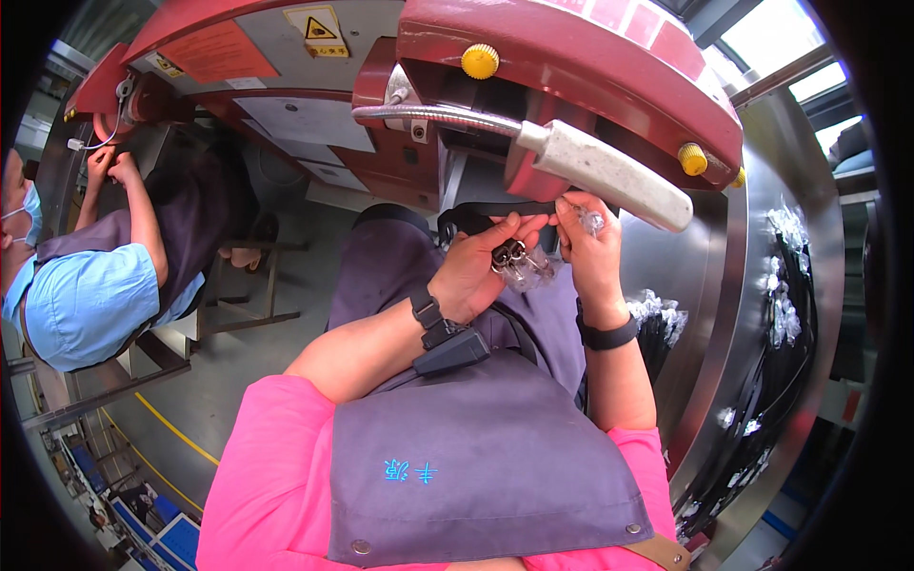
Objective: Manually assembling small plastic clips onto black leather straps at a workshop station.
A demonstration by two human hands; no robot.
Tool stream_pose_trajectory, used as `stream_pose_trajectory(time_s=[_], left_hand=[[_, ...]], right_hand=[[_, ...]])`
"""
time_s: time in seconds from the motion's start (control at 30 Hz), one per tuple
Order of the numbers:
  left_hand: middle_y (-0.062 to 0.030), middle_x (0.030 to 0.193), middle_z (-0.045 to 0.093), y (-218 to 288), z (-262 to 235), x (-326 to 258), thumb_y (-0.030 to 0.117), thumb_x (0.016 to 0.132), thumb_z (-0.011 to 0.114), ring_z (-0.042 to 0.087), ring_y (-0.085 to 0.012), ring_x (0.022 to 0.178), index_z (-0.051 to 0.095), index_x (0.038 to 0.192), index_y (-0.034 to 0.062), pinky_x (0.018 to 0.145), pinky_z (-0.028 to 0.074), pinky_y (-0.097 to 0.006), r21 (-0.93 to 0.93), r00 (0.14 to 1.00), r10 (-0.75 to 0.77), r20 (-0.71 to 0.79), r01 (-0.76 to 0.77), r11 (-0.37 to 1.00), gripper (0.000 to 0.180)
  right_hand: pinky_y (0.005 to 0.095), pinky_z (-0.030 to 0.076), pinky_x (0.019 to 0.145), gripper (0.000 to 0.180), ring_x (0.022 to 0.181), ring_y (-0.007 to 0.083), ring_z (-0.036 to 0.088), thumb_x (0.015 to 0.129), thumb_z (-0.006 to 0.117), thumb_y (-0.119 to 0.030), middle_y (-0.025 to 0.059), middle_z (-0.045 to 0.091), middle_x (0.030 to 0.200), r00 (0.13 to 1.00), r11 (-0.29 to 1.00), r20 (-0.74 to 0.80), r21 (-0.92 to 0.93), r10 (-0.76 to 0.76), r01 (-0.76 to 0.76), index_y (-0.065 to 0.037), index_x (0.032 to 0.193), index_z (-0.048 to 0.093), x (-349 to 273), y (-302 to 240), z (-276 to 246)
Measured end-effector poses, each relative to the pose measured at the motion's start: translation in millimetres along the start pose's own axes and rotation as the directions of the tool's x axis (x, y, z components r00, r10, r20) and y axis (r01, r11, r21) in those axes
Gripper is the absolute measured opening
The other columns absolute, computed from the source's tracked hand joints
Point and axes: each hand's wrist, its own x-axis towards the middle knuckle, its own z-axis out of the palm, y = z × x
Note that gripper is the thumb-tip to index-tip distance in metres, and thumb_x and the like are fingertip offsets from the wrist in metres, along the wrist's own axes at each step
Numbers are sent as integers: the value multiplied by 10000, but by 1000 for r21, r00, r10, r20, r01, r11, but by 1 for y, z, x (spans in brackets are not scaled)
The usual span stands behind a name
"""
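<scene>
My left hand (471, 271) is closed around part of a black strap (495, 208), palm turned up. Dark metal fittings (509, 255) and crumpled clear plastic (533, 273) lie against its fingers. Close beside it, my right hand (592, 249) pinches the strap under the machine head, with another bit of clear plastic (591, 222) at its fingers. Just above both hands is a pale cylindrical lamp or handle (609, 176) on a flexible metal arm. The fingers partly hide the strap, and its exact contact with the machine cannot be made out.
A red machine (571, 67) with yellow knobs spreads across the top. On the metal table (705, 362) to the right lie several black straps (776, 352) with plastic-wrapped ends; another bundle (657, 328) is by my right forearm. A masked co-worker (95, 276) sits at another machine, left.
</scene>
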Motion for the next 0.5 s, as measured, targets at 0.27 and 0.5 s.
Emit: stream_pose_trajectory(time_s=[0.27,0.5], left_hand=[[-148,1115,638,-1,6,0,150,928,593,625,-154,931,582,1116,-70,839,505,-275,0,1000,8,-13,-8,1000,290],[-155,1128,634,-1,10,0,124,927,589,624,-181,994,580,1083,-45,859,508,-294,25,1000,-2,3,2,1000,231]], right_hand=[[176,286,437,148,541,28,435,911,621,-138,1,567,700,998,997,-23,41,66,-65,-51,1029,598,2,1,-3],[182,304,437,131,538,30,432,912,616,-110,5,573,708,999,995,-20,84,-49,51,-53,1030,610,-4,8,-9]])
